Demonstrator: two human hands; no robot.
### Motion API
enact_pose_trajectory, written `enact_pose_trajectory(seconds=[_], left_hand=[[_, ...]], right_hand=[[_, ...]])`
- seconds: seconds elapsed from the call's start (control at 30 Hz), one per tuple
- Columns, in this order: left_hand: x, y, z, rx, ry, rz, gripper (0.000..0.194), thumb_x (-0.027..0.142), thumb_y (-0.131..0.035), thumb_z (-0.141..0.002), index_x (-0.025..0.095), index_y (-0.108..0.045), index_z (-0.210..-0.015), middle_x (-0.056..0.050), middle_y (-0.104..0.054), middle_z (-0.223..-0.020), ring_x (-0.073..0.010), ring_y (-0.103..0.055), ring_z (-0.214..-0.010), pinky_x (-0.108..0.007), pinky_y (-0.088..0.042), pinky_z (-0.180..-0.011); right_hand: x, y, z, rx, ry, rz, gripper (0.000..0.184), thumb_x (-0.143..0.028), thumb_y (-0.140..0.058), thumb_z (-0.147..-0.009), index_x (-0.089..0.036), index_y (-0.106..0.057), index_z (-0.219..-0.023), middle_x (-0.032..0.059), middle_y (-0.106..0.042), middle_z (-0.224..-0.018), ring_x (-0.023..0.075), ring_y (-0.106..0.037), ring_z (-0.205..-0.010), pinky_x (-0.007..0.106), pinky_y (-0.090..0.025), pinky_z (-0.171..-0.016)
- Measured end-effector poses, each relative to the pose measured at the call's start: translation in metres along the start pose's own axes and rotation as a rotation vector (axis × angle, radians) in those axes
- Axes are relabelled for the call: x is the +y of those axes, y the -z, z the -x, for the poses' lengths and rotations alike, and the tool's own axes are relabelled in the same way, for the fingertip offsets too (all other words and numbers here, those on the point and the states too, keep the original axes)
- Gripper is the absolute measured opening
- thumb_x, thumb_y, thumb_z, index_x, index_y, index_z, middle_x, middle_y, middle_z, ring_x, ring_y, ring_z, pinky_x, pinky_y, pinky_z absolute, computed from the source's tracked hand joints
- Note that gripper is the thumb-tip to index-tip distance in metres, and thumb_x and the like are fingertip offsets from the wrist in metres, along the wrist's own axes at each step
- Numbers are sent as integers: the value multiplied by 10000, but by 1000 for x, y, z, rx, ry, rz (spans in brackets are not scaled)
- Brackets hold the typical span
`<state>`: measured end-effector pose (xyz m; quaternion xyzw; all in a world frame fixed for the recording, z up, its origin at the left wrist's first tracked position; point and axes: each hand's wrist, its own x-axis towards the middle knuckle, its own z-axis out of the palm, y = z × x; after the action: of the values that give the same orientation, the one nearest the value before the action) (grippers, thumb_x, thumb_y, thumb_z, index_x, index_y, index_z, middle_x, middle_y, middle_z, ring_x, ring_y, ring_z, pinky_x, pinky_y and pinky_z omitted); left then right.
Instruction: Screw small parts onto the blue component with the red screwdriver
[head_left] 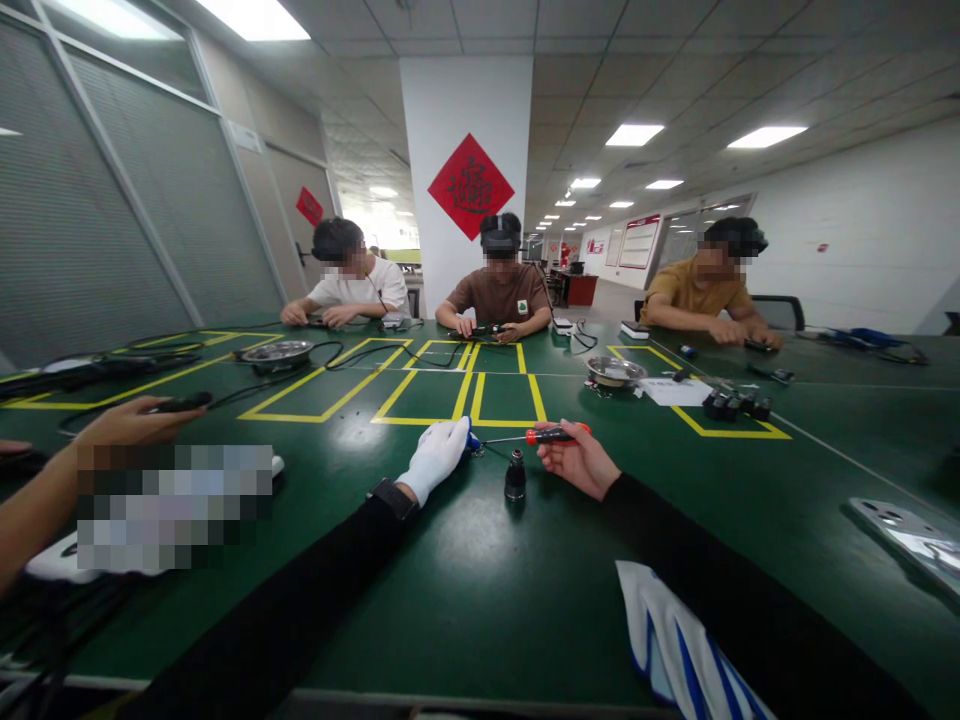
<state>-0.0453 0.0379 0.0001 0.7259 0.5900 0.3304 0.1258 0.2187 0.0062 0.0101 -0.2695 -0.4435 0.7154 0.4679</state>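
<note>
My left hand wears a white glove with blue at the fingertips. Its fingers are closed around something small that they mostly hide. Bare, my right hand grips a screwdriver by its red and black handle. The thin metal shaft points left, and its tip reaches the gloved fingertips. Just below the shaft, a black, tapered cylindrical part stands upright on the green table, apart from both hands.
A white and blue glove lies near the front edge. Metal bowls, white paper and black parts sit farther back. At right is a shiny phone-like object. A co-worker's hand enters from the left; three people sit opposite.
</note>
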Motion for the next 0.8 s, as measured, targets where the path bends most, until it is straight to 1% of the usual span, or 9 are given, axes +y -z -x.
enact_pose_trajectory(seconds=[0.1,0.23,0.33,0.47,0.57,0.67,0.73,0.8], left_hand=[[-2,-1,-1,-5,-15,6,568,481,-213,-953,217,-671,-745,-41,-699,-886,-202,-606,-919,-299,-411,-898],[-3,-1,-1,6,-55,-69,532,426,-218,-963,198,-667,-791,-60,-693,-937,-208,-599,-945,-310,-401,-937],[1,1,1,7,-80,-87,469,360,-246,-966,186,-666,-850,-68,-686,-995,-204,-584,-996,-315,-365,-1002],[8,5,5,-21,-154,-79,489,292,-211,-979,173,-674,-878,-69,-677,-1080,-189,-562,-1078,-325,-309,-1077],[11,7,6,-21,-178,-98,455,270,-243,-976,149,-678,-920,-88,-669,-1122,-199,-553,-1125,-357,-285,-1107],[11,7,5,-3,-151,-105,489,286,-216,-986,154,-680,-907,-81,-688,-1081,-191,-595,-1073,-371,-338,-1082],[9,6,5,7,-159,-131,508,292,-197,-992,159,-677,-892,-77,-699,-1052,-184,-616,-1044,-368,-378,-1055],[5,4,4,23,-186,-186,474,286,-218,-991,155,-666,-913,-85,-698,-1058,-187,-616,-1058,-375,-381,-1053]], right_hand=[[0,0,0,-4,0,-10,375,-444,-514,-867,-154,-632,-1072,66,-667,-769,133,-593,-650,264,-471,-652],[-1,-1,0,-7,3,-7,378,-442,-523,-863,-148,-633,-1073,71,-668,-772,134,-593,-653,260,-470,-647],[-1,-2,0,-3,1,-7,382,-444,-520,-864,-146,-633,-1074,71,-667,-772,136,-594,-649,263,-472,-645],[0,-1,0,-4,2,-8,373,-435,-507,-875,-148,-634,-1076,64,-668,-761,136,-596,-646,266,-476,-647],[1,0,-1,-10,2,-13,373,-427,-498,-883,-140,-628,-1083,68,-670,-764,135,-604,-661,259,-479,-656],[2,1,-2,-15,-5,-19,372,-419,-487,-891,-135,-620,-1092,70,-673,-767,135,-608,-662,253,-479,-651],[2,1,-2,-17,-10,-21,370,-413,-480,-895,-135,-616,-1097,70,-673,-765,134,-607,-658,252,-480,-646],[1,1,-2,-18,-10,-28,372,-414,-472,-899,-134,-614,-1099,70,-673,-766,133,-606,-657,251,-481,-647]])
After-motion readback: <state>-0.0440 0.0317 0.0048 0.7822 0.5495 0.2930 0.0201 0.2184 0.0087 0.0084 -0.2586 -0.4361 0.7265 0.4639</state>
